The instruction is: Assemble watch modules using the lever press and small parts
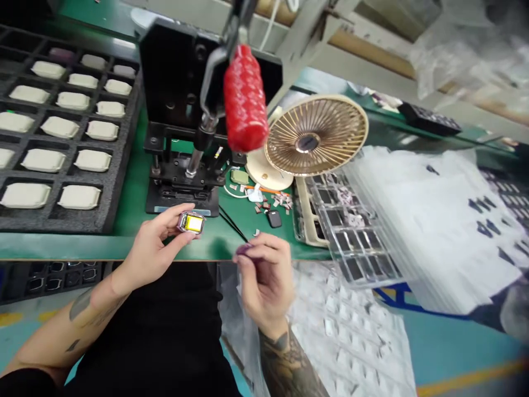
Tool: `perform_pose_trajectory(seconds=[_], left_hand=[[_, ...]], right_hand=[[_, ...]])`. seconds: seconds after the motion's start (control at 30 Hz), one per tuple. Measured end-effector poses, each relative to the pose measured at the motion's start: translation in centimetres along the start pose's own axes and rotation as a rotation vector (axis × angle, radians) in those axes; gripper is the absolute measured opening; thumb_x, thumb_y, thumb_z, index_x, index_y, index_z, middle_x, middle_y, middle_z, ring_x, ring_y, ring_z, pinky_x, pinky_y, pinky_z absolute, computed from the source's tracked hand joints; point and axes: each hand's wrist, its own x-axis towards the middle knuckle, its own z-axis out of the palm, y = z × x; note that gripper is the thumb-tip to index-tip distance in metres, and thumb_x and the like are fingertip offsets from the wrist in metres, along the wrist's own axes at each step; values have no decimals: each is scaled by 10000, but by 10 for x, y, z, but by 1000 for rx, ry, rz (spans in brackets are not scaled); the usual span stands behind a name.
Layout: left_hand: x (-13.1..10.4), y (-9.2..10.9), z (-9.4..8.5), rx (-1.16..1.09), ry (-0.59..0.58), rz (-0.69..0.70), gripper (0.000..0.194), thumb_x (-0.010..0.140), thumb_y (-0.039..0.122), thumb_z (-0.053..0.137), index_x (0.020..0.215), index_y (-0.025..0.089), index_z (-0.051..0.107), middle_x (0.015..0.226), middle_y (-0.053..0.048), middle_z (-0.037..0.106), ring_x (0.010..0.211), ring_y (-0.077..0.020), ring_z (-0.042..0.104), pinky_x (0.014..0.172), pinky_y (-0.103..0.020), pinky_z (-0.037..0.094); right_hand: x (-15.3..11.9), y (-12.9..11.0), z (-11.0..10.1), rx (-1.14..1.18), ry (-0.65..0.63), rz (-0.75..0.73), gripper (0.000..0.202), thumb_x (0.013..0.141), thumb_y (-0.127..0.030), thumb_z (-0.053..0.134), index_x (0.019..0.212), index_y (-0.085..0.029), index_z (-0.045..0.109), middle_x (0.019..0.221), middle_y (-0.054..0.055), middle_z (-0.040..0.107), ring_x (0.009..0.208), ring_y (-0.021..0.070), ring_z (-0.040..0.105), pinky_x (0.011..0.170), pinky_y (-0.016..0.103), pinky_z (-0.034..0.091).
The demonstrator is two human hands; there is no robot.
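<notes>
My left hand (159,242) grips an opened smartwatch case (191,223) by its edges, thumb below and index finger above. Inside the case shows a pale rectangular part with yellow edges. Over the bench's front edge, my right hand (266,275) pinches a small purplish piece (243,249) between thumb and fingertips; its kind is unclear. Black tweezers (233,223) lie on the green bench between the hands. Just behind the left hand stands a black press (177,171) with a red-gripped lever (247,102).
A foam tray (109,212) of white watch-shaped pieces lies left. A fan (316,135) stands behind scattered small parts (281,201) and a black square piece (274,218). Clear plastic trays (363,248) and white sheets (438,220) overhang the bench's right side.
</notes>
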Motion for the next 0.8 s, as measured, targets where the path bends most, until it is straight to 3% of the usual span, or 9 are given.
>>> perform_pose_trajectory(seconds=[0.13,0.27,0.37,0.47,0.6,0.67,0.8], left_hand=[[1,-3,1,-135,41,-13,514,1072,308,816,1560,220,679,1308,-100,867,1082,-222,867,962,-289,694],[0,-4,2,-157,52,11,500,1077,241,785,1565,240,680,1405,-105,835,1198,-229,838,1036,-286,674],[0,-3,1,-166,14,63,524,1085,210,746,1600,214,647,1426,-133,822,1214,-245,837,1087,-315,665],[0,1,-1,-198,22,54,486,1100,282,743,1573,200,669,1413,-142,826,1199,-266,846,1054,-336,689],[1,4,-3,-139,96,3,343,1131,334,708,1448,219,770,1255,-107,874,1049,-245,868,950,-333,718],[1,5,-3,-144,90,16,375,1129,308,708,1492,226,754,1234,-107,879,1004,-240,872,920,-338,732],[0,4,-4,-149,38,38,329,1122,256,712,1439,252,801,1273,-86,876,929,-211,883,890,-312,748]], right_hand=[[43,-13,36,115,-157,-174,560,1027,17,660,1500,-280,704,1451,128,679,1124,213,793,929,400,752],[63,-9,52,38,-125,-288,593,966,8,785,1485,-277,741,1400,108,790,1261,277,766,1055,487,706],[71,-3,59,14,-173,-255,489,983,-67,818,1418,-286,769,1370,93,816,1254,293,744,1093,556,666],[71,2,63,-2,-244,-226,439,1017,-127,794,1409,-323,769,1410,81,798,1313,309,719,1139,598,634],[65,5,63,40,-158,-79,480,1026,-271,804,1495,-331,717,1546,128,674,1363,334,702,1108,580,651],[64,5,62,96,-153,-6,443,1053,-318,769,1492,-298,708,1453,137,710,1299,315,722,1066,543,665],[68,3,61,175,-211,5,139,1099,-291,709,1205,-254,791,1185,87,790,1128,248,764,1004,444,659]])
